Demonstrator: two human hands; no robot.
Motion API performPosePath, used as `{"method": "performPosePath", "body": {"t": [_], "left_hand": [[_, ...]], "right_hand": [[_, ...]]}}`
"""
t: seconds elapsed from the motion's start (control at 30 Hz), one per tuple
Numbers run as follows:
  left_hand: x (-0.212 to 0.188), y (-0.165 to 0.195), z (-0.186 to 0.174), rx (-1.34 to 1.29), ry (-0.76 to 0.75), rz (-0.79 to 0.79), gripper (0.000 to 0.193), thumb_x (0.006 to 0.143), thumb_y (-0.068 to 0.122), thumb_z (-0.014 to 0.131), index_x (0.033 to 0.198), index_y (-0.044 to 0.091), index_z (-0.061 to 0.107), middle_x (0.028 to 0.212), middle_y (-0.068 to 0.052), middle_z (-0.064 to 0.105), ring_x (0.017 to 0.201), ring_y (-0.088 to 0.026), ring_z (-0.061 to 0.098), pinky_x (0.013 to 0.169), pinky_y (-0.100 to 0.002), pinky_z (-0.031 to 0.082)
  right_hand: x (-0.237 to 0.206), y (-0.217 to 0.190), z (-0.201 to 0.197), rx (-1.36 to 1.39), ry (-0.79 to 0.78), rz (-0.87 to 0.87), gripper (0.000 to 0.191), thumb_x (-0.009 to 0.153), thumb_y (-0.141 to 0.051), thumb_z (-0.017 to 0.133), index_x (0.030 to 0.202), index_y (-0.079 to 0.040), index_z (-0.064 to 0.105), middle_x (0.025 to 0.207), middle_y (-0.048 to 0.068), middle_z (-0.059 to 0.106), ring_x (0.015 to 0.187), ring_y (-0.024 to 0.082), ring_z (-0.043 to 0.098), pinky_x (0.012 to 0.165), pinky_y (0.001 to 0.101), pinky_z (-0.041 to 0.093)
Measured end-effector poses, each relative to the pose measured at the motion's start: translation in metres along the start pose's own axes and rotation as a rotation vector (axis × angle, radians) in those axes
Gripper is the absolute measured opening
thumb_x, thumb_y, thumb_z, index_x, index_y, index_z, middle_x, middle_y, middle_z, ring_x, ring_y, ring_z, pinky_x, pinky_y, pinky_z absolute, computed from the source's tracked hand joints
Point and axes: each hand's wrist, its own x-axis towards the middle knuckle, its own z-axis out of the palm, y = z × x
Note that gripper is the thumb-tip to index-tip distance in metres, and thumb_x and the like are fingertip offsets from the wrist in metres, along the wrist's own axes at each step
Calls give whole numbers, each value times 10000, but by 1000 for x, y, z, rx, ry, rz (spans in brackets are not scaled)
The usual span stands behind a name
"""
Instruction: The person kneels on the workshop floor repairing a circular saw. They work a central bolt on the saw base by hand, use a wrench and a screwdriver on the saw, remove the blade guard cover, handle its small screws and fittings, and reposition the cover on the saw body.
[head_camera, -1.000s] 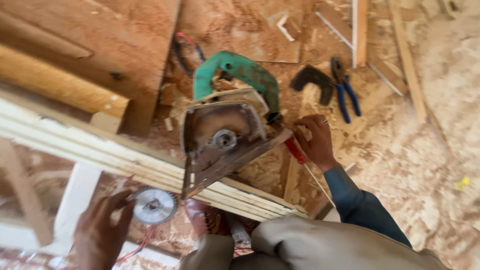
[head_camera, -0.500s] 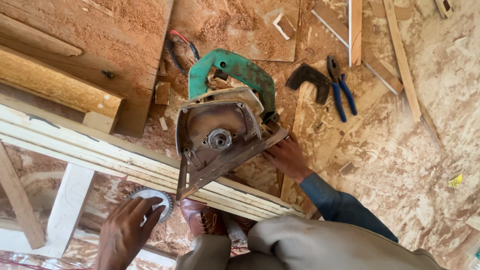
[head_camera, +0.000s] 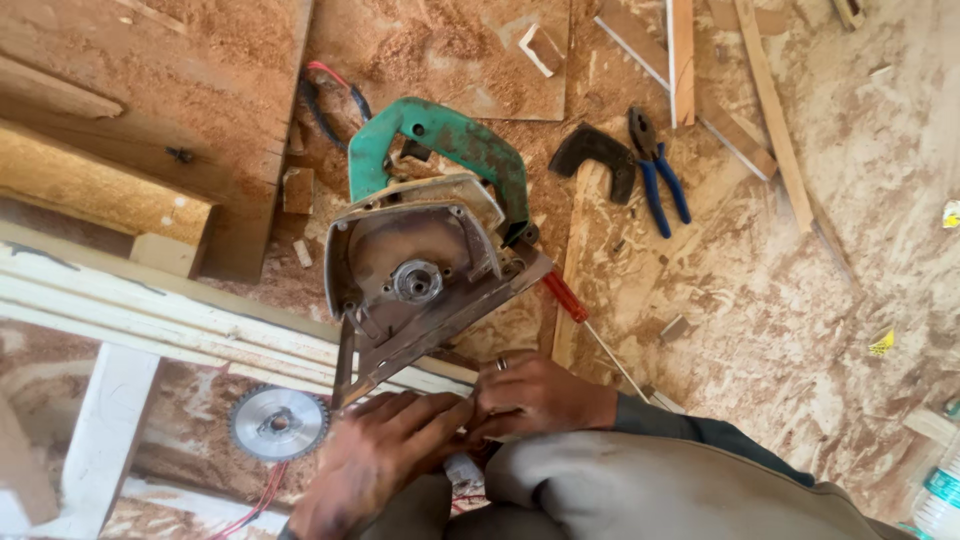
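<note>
Both hands (head_camera: 450, 425) meet beside saw (head_camera: 430, 250); pliers (head_camera: 658, 170), blade (head_camera: 277, 423) near.

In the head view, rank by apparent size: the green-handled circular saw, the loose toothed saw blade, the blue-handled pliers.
1. Green-handled circular saw, clearly largest.
2 and 3. Loose toothed saw blade and blue-handled pliers look alike in extent; unsure which is larger.

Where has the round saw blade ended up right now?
In the head view the saw blade lies flat at lower left, below the pale wooden slats and beside the left hand, off the green circular saw, whose bare spindle shows.
</note>
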Motion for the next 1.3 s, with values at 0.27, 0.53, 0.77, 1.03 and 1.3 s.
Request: {"method": "performPosePath", "body": {"t": [0.27, 0.53, 0.77, 1.03, 1.3], "left_hand": [[14, 22, -36, -185, 137, 34, 385, 772, 178, 728, 1153, 129, 728, 996, -40, 742, 912, -244, 714, 791, -362, 569], [5, 23, -71, -258, 638, 138, 241, 882, 96, 780, 1084, 93, 649, 1002, -55, 768, 866, -148, 756, 683, -292, 601], [23, -6, -68, -126, 697, -18, 266, 963, 178, 795, 1160, 74, 650, 1047, 0, 782, 778, -47, 711, 630, -210, 564], [55, -15, -70, 259, 548, -103, 257, 897, 248, 811, 1115, 188, 687, 1198, 60, 714, 1013, -187, 563, 828, -326, 411], [69, -17, -80, 197, 505, -193, 217, 840, 236, 824, 1039, 214, 738, 1109, 81, 701, 995, -193, 565, 862, -354, 395]], "right_hand": [[14, -4, -17, 62, 54, -111, 244, 904, -309, 811, 953, -97, 699, 930, 40, 735, 907, 261, 725, 814, 393, 570], [-41, 48, -57, -373, 300, 139, 109, 918, -223, 749, 879, -123, 736, 853, 37, 744, 753, 164, 728, 654, 306, 578], [-72, 69, -71, -407, 437, 393, 128, 961, -165, 714, 973, -38, 720, 854, 102, 687, 746, 238, 684, 660, 357, 527], [-67, 66, -63, -349, 350, 589, 193, 961, -195, 690, 1064, -38, 734, 854, 109, 701, 711, 218, 699, 581, 336, 557], [-55, 60, -62, -360, 294, 600, 218, 955, -211, 698, 1106, -55, 724, 881, 125, 707, 751, 246, 689, 608, 366, 542]]}}
